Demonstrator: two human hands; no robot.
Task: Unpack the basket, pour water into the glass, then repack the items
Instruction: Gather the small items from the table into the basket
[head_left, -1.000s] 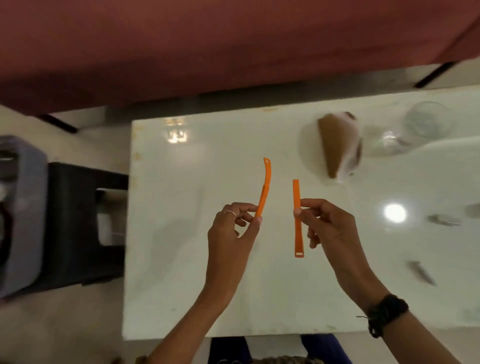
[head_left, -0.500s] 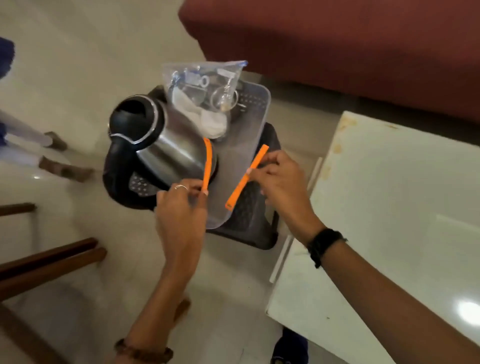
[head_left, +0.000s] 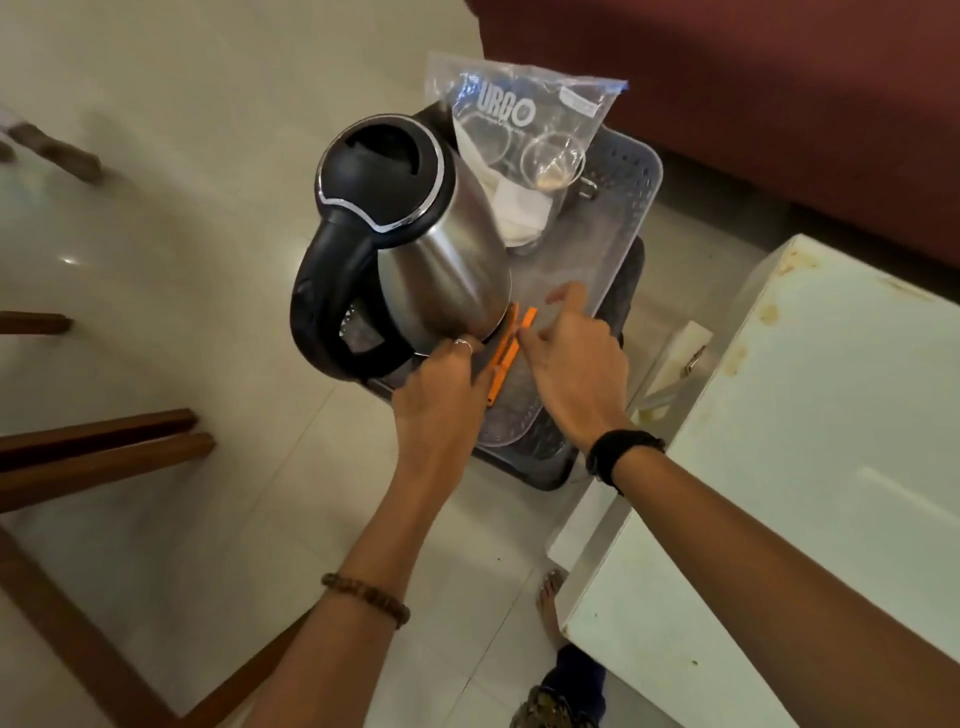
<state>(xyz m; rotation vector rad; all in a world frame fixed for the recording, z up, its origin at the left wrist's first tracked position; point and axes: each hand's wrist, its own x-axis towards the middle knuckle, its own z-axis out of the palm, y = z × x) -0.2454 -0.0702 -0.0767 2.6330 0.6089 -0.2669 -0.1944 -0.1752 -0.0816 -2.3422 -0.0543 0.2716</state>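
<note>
A grey perforated basket rests on a black stool beside the white table. Inside it stand a steel kettle with a black lid and handle, and a clear zip bag holding glasses and a white cloth. Two orange strips lie side by side on the basket floor against the kettle's base. My left hand pinches the nearer strip at its lower end. My right hand hovers just right of the strips with its fingers spread and blurred.
A dark red sofa runs along the back right. Wooden chair legs reach in from the left over the pale tiled floor. A bare foot shows under the table's corner.
My view swung from the table down to the basket. Both hands carried the orange strips over and lowered them into the basket beside the kettle; the right hand has let go of its strip.
</note>
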